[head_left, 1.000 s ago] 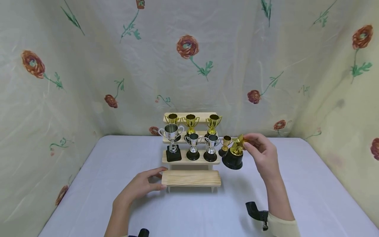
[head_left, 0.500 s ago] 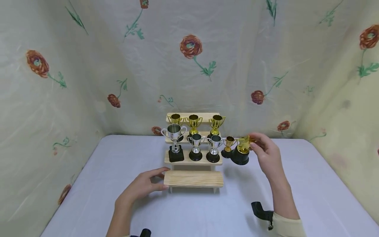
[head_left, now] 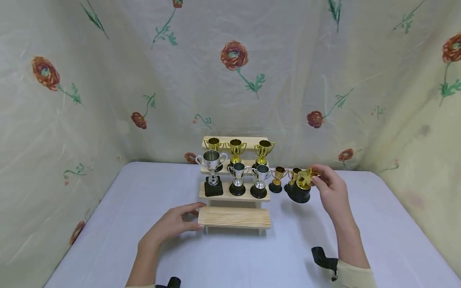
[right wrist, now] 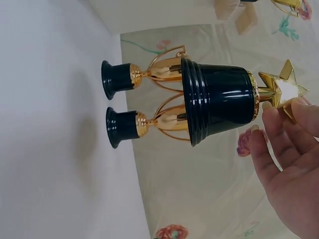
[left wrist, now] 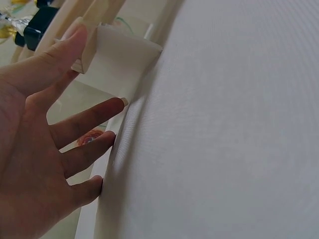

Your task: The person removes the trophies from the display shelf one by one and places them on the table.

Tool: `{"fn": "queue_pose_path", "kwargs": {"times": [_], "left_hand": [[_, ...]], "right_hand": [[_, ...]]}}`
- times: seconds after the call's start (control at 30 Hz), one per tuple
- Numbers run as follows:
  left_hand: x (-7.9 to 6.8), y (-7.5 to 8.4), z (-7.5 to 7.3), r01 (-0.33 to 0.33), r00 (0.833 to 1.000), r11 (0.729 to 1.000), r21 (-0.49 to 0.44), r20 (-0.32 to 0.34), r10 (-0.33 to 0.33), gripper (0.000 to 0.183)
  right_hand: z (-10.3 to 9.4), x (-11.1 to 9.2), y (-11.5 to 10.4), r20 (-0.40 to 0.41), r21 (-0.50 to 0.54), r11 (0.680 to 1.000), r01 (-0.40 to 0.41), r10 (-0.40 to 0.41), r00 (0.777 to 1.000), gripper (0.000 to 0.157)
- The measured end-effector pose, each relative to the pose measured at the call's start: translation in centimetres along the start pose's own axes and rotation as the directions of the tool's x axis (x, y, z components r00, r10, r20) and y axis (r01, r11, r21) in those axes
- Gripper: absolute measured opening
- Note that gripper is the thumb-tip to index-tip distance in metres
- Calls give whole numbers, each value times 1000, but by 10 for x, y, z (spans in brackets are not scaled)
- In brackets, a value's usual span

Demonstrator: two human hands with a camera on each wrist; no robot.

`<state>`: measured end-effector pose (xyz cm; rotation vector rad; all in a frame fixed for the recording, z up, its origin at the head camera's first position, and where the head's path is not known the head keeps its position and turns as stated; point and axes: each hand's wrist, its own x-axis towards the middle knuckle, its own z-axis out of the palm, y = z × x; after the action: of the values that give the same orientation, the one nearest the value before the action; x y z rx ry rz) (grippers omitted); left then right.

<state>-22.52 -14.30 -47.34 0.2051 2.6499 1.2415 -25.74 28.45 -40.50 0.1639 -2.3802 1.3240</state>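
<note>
The work is looking about two-thirds done, judging by where the trophies are standing. On the pale wooden stepped stand [head_left: 234, 217], three shiny gold two-handled cups [head_left: 235, 148] are occupying the second tier from the top. A tall silver cup on a square black base [head_left: 211, 160] and two smaller silver cups on round black bases [head_left: 238, 172] are filling the third. Three pieces are sitting outside the stand: two small copper-gold cups on black bases [right wrist: 169, 69] are standing upright on the white-covered table [head_left: 230, 260] just beside its right end, and the gold star trophy with a wide black plastic base [right wrist: 219, 99] is hanging above the table, slightly tilted, not yet set down.

Of the hands, the right hand [head_left: 331, 192] is pinching that trophy by its star with bent fingers. The left hand [head_left: 174, 222] is gripping the left end of the front tier between thumb and index finger, its other fingers spreading loosely.

The star trophy's base is partly hiding the outer copper-gold cup, which is crowding it; whether they are touching is unclear. Flower-printed cloth [head_left: 273, 80] is hanging behind.
</note>
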Motion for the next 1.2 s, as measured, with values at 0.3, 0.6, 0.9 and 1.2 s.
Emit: {"fn": "queue_pose_path", "kwargs": {"times": [0.3,0.6,0.9,1.2], "left_hand": [[-1,0,0,5,1000,1000,4,3,-5,62],[1,-4,0,-3,1000,1000,2,6,3,62],[1,-3,2,-23,1000,1000,-7,19,23,62],[1,-2,1,-4,1000,1000,-6,9,4,62]], "right_hand": [[-1,3,13,-6,-20,1000,-17,17,1000,29],[-9,12,23,-13,-75,997,-19,18,1000,29],[-15,13,30,12,-100,993,-67,69,998,31],[-17,24,43,13,-105,994,-43,45,999,30]]}}
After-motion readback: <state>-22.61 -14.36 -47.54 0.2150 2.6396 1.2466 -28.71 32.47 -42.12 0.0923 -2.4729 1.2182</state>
